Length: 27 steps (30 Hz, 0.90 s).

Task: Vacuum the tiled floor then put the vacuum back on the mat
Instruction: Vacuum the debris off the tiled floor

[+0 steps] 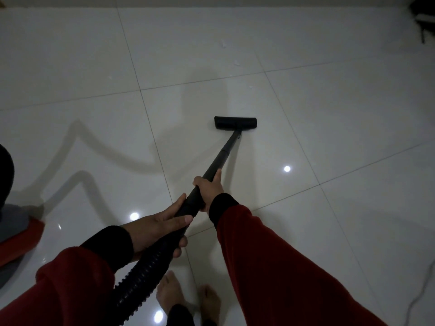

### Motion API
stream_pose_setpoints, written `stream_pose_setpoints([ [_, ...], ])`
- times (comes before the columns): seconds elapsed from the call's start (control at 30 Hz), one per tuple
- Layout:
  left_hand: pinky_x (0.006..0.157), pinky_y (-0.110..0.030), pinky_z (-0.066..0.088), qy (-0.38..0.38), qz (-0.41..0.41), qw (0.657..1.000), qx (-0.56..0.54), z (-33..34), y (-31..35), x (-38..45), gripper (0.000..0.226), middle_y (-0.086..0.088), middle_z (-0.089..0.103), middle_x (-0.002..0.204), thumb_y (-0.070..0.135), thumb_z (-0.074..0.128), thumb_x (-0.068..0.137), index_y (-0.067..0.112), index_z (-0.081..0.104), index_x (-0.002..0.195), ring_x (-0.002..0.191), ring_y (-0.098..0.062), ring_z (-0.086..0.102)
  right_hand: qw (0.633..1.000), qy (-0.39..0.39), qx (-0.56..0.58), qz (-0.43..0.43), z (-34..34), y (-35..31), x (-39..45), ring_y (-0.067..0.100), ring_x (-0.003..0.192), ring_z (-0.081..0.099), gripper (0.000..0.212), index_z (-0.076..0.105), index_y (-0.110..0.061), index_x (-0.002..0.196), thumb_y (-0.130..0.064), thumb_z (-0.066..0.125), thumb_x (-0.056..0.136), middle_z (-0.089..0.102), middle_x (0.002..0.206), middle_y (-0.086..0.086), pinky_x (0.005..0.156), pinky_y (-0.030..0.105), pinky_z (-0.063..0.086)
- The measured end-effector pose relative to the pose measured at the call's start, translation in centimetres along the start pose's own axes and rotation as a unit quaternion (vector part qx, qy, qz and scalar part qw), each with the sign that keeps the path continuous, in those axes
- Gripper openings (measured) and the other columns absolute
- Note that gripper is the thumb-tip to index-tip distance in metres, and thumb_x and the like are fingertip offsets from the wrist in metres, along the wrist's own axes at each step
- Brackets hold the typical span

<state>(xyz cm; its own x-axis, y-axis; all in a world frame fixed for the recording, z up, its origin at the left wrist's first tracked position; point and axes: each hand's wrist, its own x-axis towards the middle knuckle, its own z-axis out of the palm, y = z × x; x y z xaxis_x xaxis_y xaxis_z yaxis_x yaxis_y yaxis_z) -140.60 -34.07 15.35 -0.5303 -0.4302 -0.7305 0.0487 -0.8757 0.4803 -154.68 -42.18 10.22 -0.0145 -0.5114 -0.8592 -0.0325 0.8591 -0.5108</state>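
Step in hand: vacuuming. Wand point(219, 161) is gripped by both hands, right hand point(208, 189) ahead, left hand point(162, 222) at the hose point(138, 274). Floor head point(235, 122) is set on tiled floor point(329, 102). Next, judged: push toward specks point(223, 45); mat point(21, 234) at left.

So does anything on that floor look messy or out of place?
Yes. A few small pale scraps lie scattered on the tiled floor, beyond the vacuum head, so that patch looks not yet cleaned. What they are is too small to tell. A thin cord also trails loose at the right edge. Nothing looks damaged.
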Motion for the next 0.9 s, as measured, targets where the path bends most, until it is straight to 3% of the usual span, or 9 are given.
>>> stream_pose_setpoints([
  [0.4,0.048,-0.025,0.049,0.0,-0.008,1.0,-0.003,3.7,-4.7,0.0,0.088,-0.007,0.061,0.062,0.036,0.064,0.075,0.059,0.009,0.14,0.051,-0.019,0.059,1.0,-0.001,-0.005,0.012,-3.2,4.8,-2.0,0.021,0.082,0.057,0.092,-0.011,-0.045,0.146,-0.016,0.053,0.087,0.052,0.098,0.003,0.054,0.033,0.05],
  [0.73,0.048,-0.025,0.05,-0.024,-0.035,0.999,0.027,3.8,-9.3,-3.4,0.09,-0.007,0.063,0.062,0.036,0.065,0.073,0.06,0.009,0.139,0.051,-0.019,0.061,0.999,0.025,0.036,0.013,-2.3,10.7,-5.7,0.024,0.085,0.057,0.091,-0.009,-0.045,0.147,-0.017,0.053,0.087,0.052,0.112,0.009,0.057,0.035,0.052],
  [0.9,0.047,-0.025,0.05,-0.042,-0.048,0.997,0.053,4.0,-10.4,-5.6,0.098,-0.008,0.063,0.062,0.04,0.071,0.067,0.058,0.008,0.14,0.051,-0.019,0.061,0.997,0.035,0.068,0.01,-1.8,13.2,-7.7,0.024,0.084,0.058,0.092,-0.01,-0.046,0.146,-0.017,0.053,0.086,0.053,0.099,0.005,0.059,0.036,0.052],
])
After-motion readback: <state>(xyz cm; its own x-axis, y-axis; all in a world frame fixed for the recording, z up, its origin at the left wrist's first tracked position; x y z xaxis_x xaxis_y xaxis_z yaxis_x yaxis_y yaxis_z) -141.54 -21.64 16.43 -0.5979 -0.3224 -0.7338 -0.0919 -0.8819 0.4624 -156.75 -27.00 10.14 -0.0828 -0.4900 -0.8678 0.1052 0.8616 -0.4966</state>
